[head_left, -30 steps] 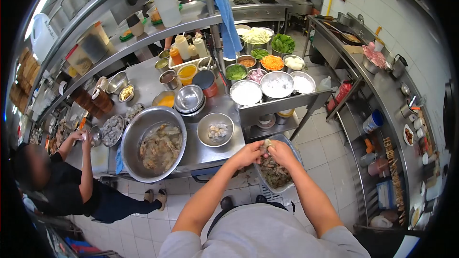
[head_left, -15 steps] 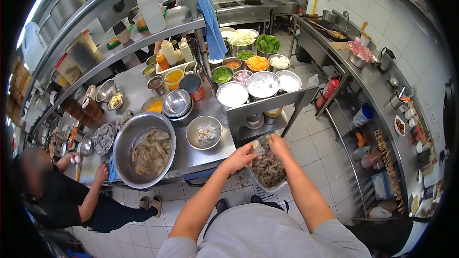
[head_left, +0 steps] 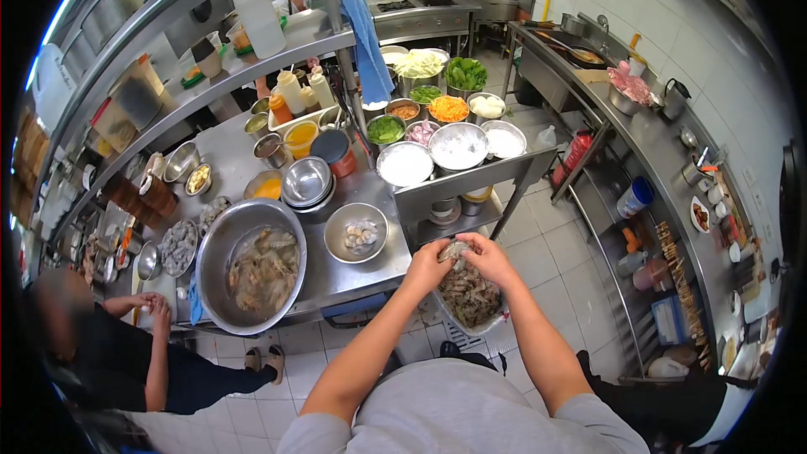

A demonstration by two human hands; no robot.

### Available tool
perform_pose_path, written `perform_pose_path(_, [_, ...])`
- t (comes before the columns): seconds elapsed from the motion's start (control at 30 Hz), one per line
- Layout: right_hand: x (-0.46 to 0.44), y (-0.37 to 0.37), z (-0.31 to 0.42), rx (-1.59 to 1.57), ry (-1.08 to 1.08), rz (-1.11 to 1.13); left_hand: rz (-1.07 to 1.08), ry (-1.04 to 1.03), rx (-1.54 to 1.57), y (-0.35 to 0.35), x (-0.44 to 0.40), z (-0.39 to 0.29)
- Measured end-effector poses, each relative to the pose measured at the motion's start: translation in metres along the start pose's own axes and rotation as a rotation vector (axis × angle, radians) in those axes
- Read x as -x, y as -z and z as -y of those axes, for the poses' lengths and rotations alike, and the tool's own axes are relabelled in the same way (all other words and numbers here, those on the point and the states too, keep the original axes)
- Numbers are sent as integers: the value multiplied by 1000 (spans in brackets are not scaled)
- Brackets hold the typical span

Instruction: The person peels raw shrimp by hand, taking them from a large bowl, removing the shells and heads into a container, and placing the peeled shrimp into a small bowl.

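Observation:
My left hand [head_left: 429, 266] and my right hand [head_left: 489, 259] are closed together on a grey shrimp [head_left: 456, 250], fingertips pinching it from both sides. Just below them is a lined bin [head_left: 477, 330] heaped with shrimp shells and heads [head_left: 471, 294]. On the steel counter to the left, a large metal bowl [head_left: 208, 290] holds whole raw shrimp [head_left: 262, 271] in liquid. Between it and my hands, a smaller metal bowl [head_left: 336, 245] contains several peeled shrimp [head_left: 361, 233]. My fingers partly hide the held shrimp.
A co-worker [head_left: 126, 345] stands at the left, hands together near the counter edge. Beyond my hands is a steel stand [head_left: 471, 181] with tubs of vegetables and white powder. A steel shelf unit [head_left: 622, 202] runs along the right. Stacked metal bowls [head_left: 307, 181] sit behind the large bowl.
My hands have drawn closer together around the shrimp, slightly higher above the shells. The co-worker's hands, apart before, have come together. The view has shifted slightly.

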State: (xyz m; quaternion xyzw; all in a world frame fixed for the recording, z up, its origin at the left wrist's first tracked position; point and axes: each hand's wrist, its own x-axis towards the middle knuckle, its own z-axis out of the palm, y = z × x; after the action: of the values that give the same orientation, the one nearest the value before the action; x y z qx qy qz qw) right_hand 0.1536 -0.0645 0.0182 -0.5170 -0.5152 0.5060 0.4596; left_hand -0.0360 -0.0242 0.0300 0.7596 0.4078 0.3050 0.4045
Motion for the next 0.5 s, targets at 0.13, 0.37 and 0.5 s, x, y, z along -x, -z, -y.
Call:
perform_pose_path(0.13, [8,-3,9,186,140,-75,316,587,733,26,4,9])
perform_pose_path(0.37, [11,-25,32,786,406,106,378,666,756,28,7,19])
perform_pose_path(0.5, [17,-39,40,1016,376,130,352,769,761,32,8,23])
